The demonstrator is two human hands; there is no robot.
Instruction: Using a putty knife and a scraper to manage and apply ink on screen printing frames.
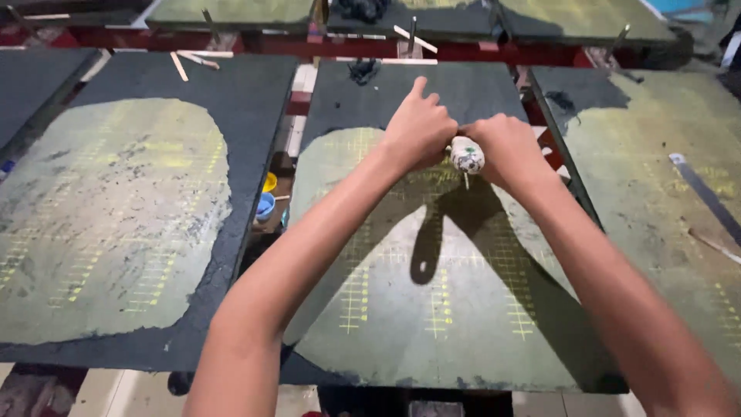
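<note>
Both hands meet above the middle dark board (432, 324), which is marked with yellow grid lines. My right hand (505, 150) is closed around a small white bottle (467, 154) with coloured specks, its thin tip pointing down. My left hand (418, 127) grips the top end of the same bottle, index finger sticking up. The bottle and arms cast a shadow on the board below.
A similar worn board (108, 216) lies to the left and another (664, 201) to the right, which carries a flat metal strip (706, 193). Small yellow and blue cups (267, 197) sit in the gap between boards. Wooden sticks (193, 60) lie at the back by a red frame.
</note>
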